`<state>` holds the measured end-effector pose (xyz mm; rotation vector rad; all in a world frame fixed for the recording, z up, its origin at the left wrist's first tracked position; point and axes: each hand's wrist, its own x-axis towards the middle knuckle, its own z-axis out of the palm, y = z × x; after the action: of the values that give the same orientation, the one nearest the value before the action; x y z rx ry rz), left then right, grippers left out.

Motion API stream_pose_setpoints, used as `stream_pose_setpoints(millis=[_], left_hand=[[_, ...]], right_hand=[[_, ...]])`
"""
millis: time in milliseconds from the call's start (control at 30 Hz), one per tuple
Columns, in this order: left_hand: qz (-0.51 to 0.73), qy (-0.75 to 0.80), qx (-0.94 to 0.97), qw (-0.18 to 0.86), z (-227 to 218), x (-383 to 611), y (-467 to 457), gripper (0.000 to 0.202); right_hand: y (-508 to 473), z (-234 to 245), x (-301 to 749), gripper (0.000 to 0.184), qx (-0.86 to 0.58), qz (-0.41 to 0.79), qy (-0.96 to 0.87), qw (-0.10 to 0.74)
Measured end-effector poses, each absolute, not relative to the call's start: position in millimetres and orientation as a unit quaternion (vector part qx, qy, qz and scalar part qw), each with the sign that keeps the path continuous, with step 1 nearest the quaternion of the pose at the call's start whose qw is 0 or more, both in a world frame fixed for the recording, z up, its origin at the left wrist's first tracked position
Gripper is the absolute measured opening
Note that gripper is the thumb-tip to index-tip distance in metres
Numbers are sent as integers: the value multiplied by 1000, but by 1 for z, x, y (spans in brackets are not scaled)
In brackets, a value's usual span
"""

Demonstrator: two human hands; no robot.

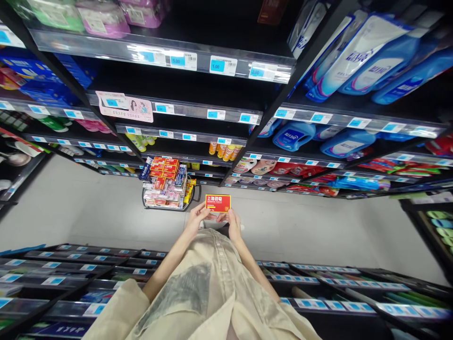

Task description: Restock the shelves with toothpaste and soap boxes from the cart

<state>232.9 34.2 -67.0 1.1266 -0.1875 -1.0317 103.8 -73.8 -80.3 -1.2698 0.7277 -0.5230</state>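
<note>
A flat red soap box (218, 204) with a yellow border and white Chinese lettering is held level in front of my body. My left hand (197, 218) grips its left end, thumb on the near edge. At the opposite end, my right hand (233, 224) pinches the lower right corner. Fingers of both hands partly show beneath the box. To the left on the floor stands a basket (198, 192) with a dark handle, heaped with stacked boxes. Red soap boxes (164, 166) lie on top of that heap, among white, blue and yellow packs.
Ahead rises a dark shelf unit (170, 87) with blue price tags and yellow bottles (225, 152) low down. Blue detergent bottles (293, 136) fill the right-hand shelves. Behind me runs another shelf row (318, 293). Grey floor (300, 222) lies between the rows.
</note>
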Motion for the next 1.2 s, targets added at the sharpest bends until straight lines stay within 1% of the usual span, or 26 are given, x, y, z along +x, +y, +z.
stream_pose_setpoints(millis=[233, 467, 667, 967, 1200], left_hand=[[-470, -82, 512, 714, -66, 235, 33, 65], [-467, -77, 513, 716, -67, 235, 33, 62], [-461, -73, 521, 714, -67, 236, 34, 62], [-465, -68, 524, 710, -66, 239, 32, 72], [-459, -53, 532, 710, -68, 237, 32, 74]], right_hand=[[-75, -82, 105, 60, -575, -238, 325, 712], [-76, -81, 107, 62, -586, -226, 340, 700], [-77, -80, 110, 64, -579, -222, 341, 707], [-79, -74, 114, 64, -580, -236, 342, 701], [-77, -74, 111, 63, -585, -237, 350, 692]])
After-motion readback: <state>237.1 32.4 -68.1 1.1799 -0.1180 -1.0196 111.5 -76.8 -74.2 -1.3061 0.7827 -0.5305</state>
